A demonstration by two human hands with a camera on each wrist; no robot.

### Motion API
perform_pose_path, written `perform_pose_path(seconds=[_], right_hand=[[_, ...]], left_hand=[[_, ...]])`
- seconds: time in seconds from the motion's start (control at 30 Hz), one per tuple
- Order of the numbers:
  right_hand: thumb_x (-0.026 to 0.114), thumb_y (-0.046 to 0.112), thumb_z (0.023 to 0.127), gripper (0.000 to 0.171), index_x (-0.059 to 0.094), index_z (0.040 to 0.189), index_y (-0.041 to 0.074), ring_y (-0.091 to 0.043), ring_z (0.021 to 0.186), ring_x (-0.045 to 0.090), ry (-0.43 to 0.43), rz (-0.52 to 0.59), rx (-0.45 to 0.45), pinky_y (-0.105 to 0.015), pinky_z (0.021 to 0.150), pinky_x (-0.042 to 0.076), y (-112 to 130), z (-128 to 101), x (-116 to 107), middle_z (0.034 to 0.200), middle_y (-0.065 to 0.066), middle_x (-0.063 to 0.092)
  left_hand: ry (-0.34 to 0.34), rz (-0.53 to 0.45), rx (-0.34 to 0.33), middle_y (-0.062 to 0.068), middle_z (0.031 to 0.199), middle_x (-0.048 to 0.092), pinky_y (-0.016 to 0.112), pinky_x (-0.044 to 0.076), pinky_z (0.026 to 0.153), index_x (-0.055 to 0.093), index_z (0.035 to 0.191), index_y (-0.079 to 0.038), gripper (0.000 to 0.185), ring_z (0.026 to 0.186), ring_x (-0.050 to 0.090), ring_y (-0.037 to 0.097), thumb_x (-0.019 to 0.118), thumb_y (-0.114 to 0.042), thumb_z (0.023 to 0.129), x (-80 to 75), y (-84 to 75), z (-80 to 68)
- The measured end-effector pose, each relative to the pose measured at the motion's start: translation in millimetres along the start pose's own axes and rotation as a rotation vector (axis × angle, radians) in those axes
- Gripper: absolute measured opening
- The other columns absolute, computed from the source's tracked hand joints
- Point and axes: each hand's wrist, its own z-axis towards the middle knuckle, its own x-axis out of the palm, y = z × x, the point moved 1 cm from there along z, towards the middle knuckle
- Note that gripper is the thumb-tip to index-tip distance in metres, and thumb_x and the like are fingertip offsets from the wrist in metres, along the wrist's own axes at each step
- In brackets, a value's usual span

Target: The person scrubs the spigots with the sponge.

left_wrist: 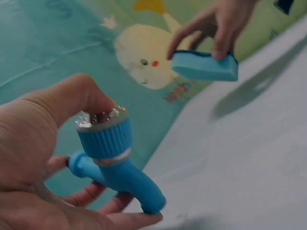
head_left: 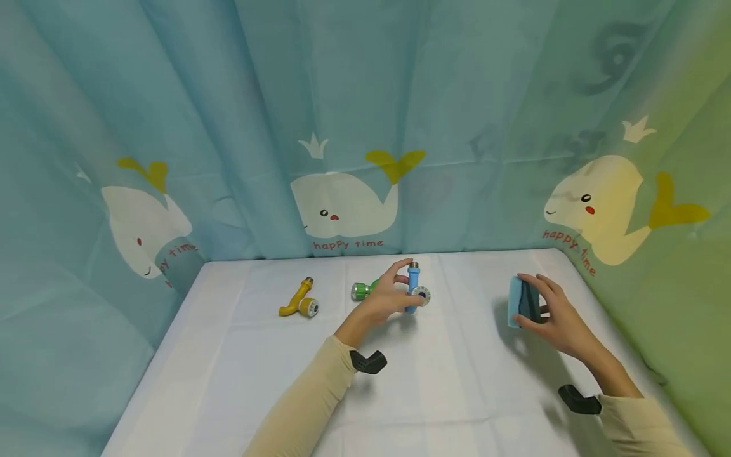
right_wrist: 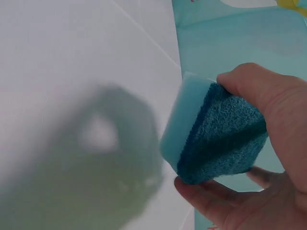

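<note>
My left hand (head_left: 394, 295) holds a blue toy faucet (head_left: 414, 287) upright above the middle of the white table (head_left: 240, 381). In the left wrist view its ribbed blue knob (left_wrist: 104, 135) sits between my thumb and fingers, spout pointing down. My right hand (head_left: 551, 311) grips a blue sponge (head_left: 521, 301) with a dark scouring side, lifted just above the table at the right. The right wrist view shows the sponge (right_wrist: 211, 132) pinched between thumb and fingers, its shadow on the cloth below. The sponge (left_wrist: 204, 65) also shows in the left wrist view.
A yellow toy faucet (head_left: 299, 300) lies on the table to the left. A green toy faucet (head_left: 363, 290) lies behind my left hand. Whale-print curtains (head_left: 342, 209) close off the back and both sides of the table.
</note>
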Motion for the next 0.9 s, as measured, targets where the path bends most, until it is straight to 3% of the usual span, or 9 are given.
perform_pose_path(seconds=[0.13,0.3,0.4,0.53,0.73,0.9], right_hand=[[0.082,0.006,0.086,0.084,0.037,0.157,0.008,-0.047,0.088,0.066,-0.026,0.031,-0.002,-0.040,0.068,0.059,-0.9,-3.5,3.2,0.151,-0.042,0.024],[0.078,0.001,0.089,0.075,0.040,0.154,0.006,-0.026,0.082,0.065,-0.055,0.069,-0.037,-0.024,0.066,0.056,3.1,-4.6,12.5,0.145,-0.031,0.037],[0.074,0.002,0.093,0.068,0.042,0.153,0.007,-0.017,0.079,0.062,-0.063,0.091,-0.047,-0.022,0.066,0.056,10.4,-2.3,18.6,0.143,-0.026,0.041],[0.070,0.004,0.096,0.063,0.043,0.153,0.010,-0.014,0.081,0.063,-0.061,0.123,-0.063,-0.023,0.067,0.057,22.6,3.8,24.2,0.145,-0.025,0.040],[0.070,0.003,0.096,0.062,0.044,0.152,0.010,-0.018,0.082,0.063,-0.060,0.136,-0.073,-0.022,0.067,0.057,33.6,8.2,29.7,0.146,-0.025,0.040],[0.069,0.009,0.099,0.059,0.045,0.153,0.014,-0.015,0.084,0.064,-0.028,0.148,-0.051,-0.024,0.067,0.055,40.2,6.6,34.6,0.148,-0.022,0.042]], left_hand=[[0.007,-0.115,0.045,0.014,0.134,0.051,0.036,0.058,0.075,0.041,0.153,-0.033,0.094,0.096,0.067,0.024,0.081,0.009,0.079,-11.3,0.6,-14.5],[0.045,-0.234,0.098,0.013,0.144,0.042,0.035,0.059,0.079,0.035,0.153,-0.036,0.095,0.105,0.065,0.026,0.076,0.012,0.082,-20.8,4.4,-28.6],[0.082,-0.323,0.123,0.013,0.146,0.038,0.042,0.060,0.086,0.031,0.154,-0.036,0.093,0.105,0.065,0.026,0.073,0.011,0.085,-24.9,4.4,-36.4],[0.103,-0.410,0.165,0.016,0.144,0.036,0.054,0.057,0.091,0.025,0.156,-0.033,0.089,0.103,0.063,0.027,0.069,0.006,0.090,-29.1,3.7,-45.6],[0.070,-0.425,0.199,0.021,0.142,0.038,0.062,0.056,0.090,0.024,0.155,-0.027,0.082,0.104,0.061,0.027,0.066,0.000,0.090,-31.7,6.4,-53.6],[0.087,-0.433,0.205,0.023,0.140,0.041,0.062,0.056,0.090,0.025,0.154,-0.026,0.084,0.100,0.063,0.026,0.066,0.003,0.087,-30.8,10.4,-57.1]])
